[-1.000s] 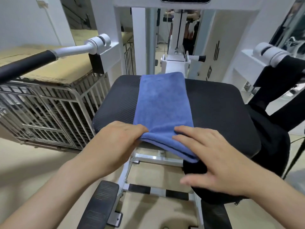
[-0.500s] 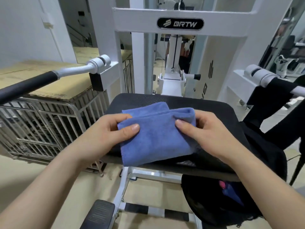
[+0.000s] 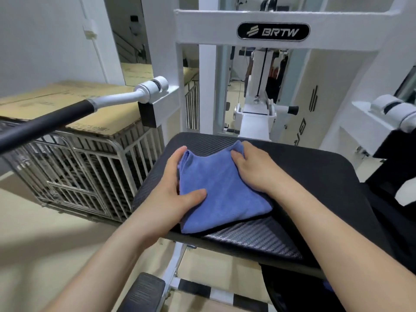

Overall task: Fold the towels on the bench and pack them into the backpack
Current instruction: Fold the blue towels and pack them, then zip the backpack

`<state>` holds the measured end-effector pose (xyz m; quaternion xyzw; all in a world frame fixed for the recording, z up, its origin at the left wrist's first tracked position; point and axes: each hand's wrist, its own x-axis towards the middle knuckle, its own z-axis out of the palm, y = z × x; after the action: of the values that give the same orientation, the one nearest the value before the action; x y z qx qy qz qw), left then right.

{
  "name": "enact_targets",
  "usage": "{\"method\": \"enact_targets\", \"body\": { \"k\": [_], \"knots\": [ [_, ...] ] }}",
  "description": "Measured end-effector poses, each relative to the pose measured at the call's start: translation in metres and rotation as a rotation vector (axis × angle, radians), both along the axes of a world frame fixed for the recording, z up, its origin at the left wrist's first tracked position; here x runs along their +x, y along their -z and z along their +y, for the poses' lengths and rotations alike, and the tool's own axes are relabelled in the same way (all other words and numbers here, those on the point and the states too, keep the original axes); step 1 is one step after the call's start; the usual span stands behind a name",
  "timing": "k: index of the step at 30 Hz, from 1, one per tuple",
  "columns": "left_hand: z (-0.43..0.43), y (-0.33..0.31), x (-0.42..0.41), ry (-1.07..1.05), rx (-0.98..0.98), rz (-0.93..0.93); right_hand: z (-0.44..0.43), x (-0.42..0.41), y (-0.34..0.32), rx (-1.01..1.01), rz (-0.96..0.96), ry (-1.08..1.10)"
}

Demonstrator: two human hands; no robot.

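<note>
Mid-frame on the black padded worktop [image 3: 326, 176], the left grip [image 3: 171, 199] pinches the soft blue cloth towel [image 3: 222, 199]; the right grip [image 3: 254, 167] clutches its far corner. I'd line up edges, then press flat.

One word can be read clearly: "BRTW". It stands in white, slanted capital letters on a black oval badge [image 3: 273, 31] with a thin silver edge. At the left of the word, on the same badge, there is a small white logo made of three slanted stripes. The badge is fixed on the white crossbar [image 3: 202, 25] of the gym machine, above and behind the bench [image 3: 315, 176].

On the white panel [image 3: 331, 86] at the right there are dark signs, turned sideways and partly hidden; they can not be read. The cardboard [image 3: 67, 102] at the left carries pale printed lines near its edge, too blurred to read.
</note>
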<state>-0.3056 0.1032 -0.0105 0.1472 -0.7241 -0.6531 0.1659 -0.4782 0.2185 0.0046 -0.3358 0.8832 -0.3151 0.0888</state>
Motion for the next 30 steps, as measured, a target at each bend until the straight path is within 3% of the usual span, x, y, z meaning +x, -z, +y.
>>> {"method": "enact_targets", "body": {
  "k": [6,12,15,20,22,26,28,30],
  "knots": [
    [-0.012,-0.011,-0.027,-0.076,-0.361,-0.024,-0.006,-0.008,-0.009,0.087,0.03,-0.057],
    [-0.018,-0.006,-0.04,-0.183,-0.576,-0.093,-0.006,-0.006,-0.01,0.159,0.38,0.03],
    [-0.021,-0.003,-0.046,-0.243,-0.504,-0.145,-0.005,-0.008,0.001,0.138,0.42,0.029],
    [-0.023,-0.012,-0.05,-0.273,-0.154,-0.121,-0.007,-0.006,0.002,0.011,0.616,-0.112],
    [-0.027,-0.014,-0.056,-0.317,-0.109,-0.122,-0.007,-0.005,0.001,-0.052,0.578,-0.169],
    [-0.03,-0.011,-0.06,-0.348,-0.065,-0.128,-0.004,-0.017,-0.002,-0.143,0.273,-0.112],
    [-0.032,-0.007,-0.058,-0.272,-0.123,-0.2,-0.003,-0.022,-0.005,-0.087,0.162,-0.091],
    [-0.036,-0.007,-0.056,-0.207,-0.238,-0.258,-0.007,-0.023,-0.005,0.045,0.198,-0.091]
  ]
}}
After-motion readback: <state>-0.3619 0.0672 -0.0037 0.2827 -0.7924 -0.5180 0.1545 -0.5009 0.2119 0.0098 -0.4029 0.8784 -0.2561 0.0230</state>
